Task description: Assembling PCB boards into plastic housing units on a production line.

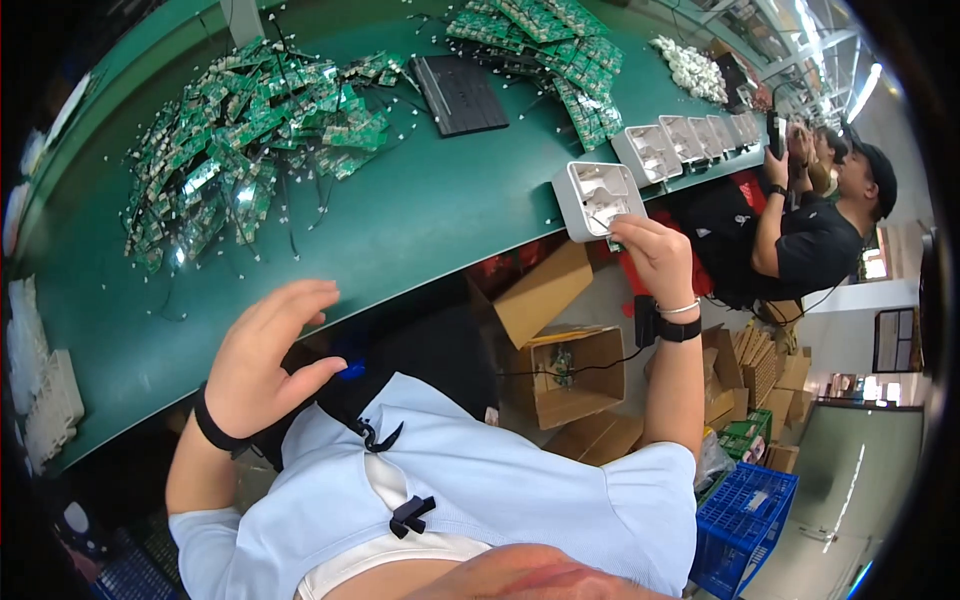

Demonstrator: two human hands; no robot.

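My left hand [272, 352] hovers over the near edge of the green table with its fingers and thumb apart, holding nothing. My right hand [655, 252] is closed in a pinch at the near right corner of a white plastic housing [572, 205], whose open hollow side faces up. A small piece of green circuit board [614, 243] shows just below those fingertips; most of it is hidden. Farther left on the table lies a big loose heap of green circuit boards [290, 110] with thin wires and small white connectors.
Stacked green circuit boards [545, 40] lie at the back beside a black flat tray [458, 95]. More white housings [648, 152] line the table's edge rightward, near small white parts [690, 70]. Below stand a cardboard box [575, 375] and a blue crate [745, 520]. A co-worker [820, 225] sits right.
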